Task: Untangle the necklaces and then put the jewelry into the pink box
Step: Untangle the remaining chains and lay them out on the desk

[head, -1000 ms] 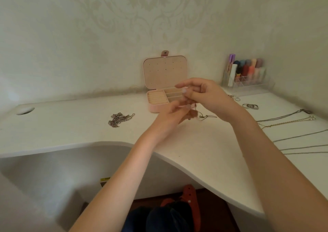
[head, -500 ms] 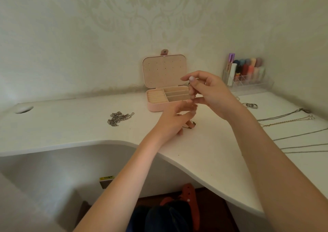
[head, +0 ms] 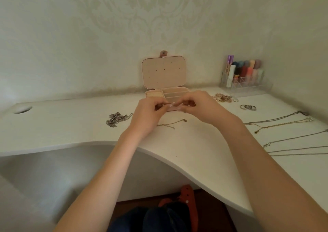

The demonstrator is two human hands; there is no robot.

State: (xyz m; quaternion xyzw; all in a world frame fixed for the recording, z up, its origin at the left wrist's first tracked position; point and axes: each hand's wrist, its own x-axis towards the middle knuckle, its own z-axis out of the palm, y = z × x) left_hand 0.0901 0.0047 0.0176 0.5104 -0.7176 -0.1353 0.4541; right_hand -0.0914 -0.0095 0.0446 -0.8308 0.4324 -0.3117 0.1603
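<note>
The pink box [head: 164, 71] stands open at the back of the white desk, its lid upright against the wall. My left hand [head: 148, 115] and my right hand [head: 200, 107] meet just in front of the box, fingertips together, pinching a small piece of jewelry between them; the piece itself is mostly hidden. A thin gold chain [head: 171, 123] lies on the desk below my hands. A tangled silver chain [head: 115, 119] lies to the left. Several straightened necklaces [head: 276, 123] are laid out on the right.
A clear organizer [head: 245, 75] with cosmetics stands at the back right. A pile of gold jewelry [head: 222, 98] and some rings [head: 248, 107] lie near it. A cable hole [head: 23, 109] is at the far left. The desk's front edge curves inward.
Both hands came down and together in front of the box. The thin gold chain that hung from my fingers now lies on the desk.
</note>
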